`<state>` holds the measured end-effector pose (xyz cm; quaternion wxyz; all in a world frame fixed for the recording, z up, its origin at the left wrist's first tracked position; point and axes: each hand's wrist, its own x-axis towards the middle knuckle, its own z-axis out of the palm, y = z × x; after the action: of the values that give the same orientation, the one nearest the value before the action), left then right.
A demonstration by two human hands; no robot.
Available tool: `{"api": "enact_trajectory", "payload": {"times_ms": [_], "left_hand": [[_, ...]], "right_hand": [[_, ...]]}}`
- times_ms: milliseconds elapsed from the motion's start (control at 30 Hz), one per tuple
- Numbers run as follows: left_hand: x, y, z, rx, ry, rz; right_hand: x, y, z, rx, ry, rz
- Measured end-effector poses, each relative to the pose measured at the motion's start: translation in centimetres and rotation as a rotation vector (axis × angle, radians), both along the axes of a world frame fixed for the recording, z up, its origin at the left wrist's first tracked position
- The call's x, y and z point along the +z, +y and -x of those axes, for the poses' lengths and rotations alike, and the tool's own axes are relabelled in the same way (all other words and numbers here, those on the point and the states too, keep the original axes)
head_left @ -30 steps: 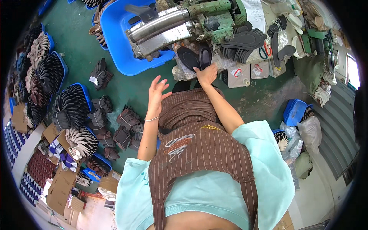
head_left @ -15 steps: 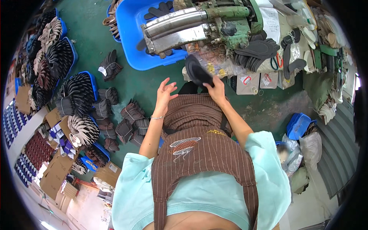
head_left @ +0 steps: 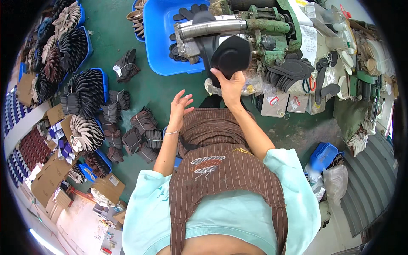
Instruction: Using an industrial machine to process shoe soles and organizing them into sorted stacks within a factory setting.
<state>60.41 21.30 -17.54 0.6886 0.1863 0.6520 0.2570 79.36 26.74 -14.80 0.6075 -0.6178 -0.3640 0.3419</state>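
while the right hand grips a black, rounded, matte insole, the left hand hangs open, empty.

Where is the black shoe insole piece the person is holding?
In the head view, upper centre: the black shoe insole piece is gripped by the right hand, against the green machine, right of the blue plastic tub.

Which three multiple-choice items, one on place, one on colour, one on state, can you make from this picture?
1. Where is the black sole piece?
A. in the right hand, raised at the green machine
B. on the floor
C. in a cardboard box

2. What colour is the tub beside the machine?
A. red
B. blue
C. white

3. How is the left hand?
A. closed on a sole
B. inside the tub
C. open and empty

Key: 1 A, the right hand grips it by the roller; 2 B, its walls are blue; 3 C, the fingers are spread, holding nothing.
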Motion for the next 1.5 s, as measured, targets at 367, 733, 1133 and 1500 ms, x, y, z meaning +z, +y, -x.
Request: {"api": "enact_trajectory", "payload": {"times_ms": [367,733,1133,1500], "left_hand": [[0.5,0.1,-0.5,-0.002,0.003,-0.033],[1.8,4.1,-19.8,-1.16,0.355,-0.91],[-9.0,9.7,-40.6,-1.408,0.768,-0.978],[-4.6,8.6,-42.0,-0.459,-0.521,0.156]], "right_hand": [[1.7,2.0,-1.1,0.301,0.625,0.345],[-14.5,-7.0,-27.6,-0.841,-0.258,0.758],[-15.8,-7.5,-28.8,-0.374,-0.124,0.644],[-11.2,-7.5,-32.2,-0.318,0.298,0.446]]}}
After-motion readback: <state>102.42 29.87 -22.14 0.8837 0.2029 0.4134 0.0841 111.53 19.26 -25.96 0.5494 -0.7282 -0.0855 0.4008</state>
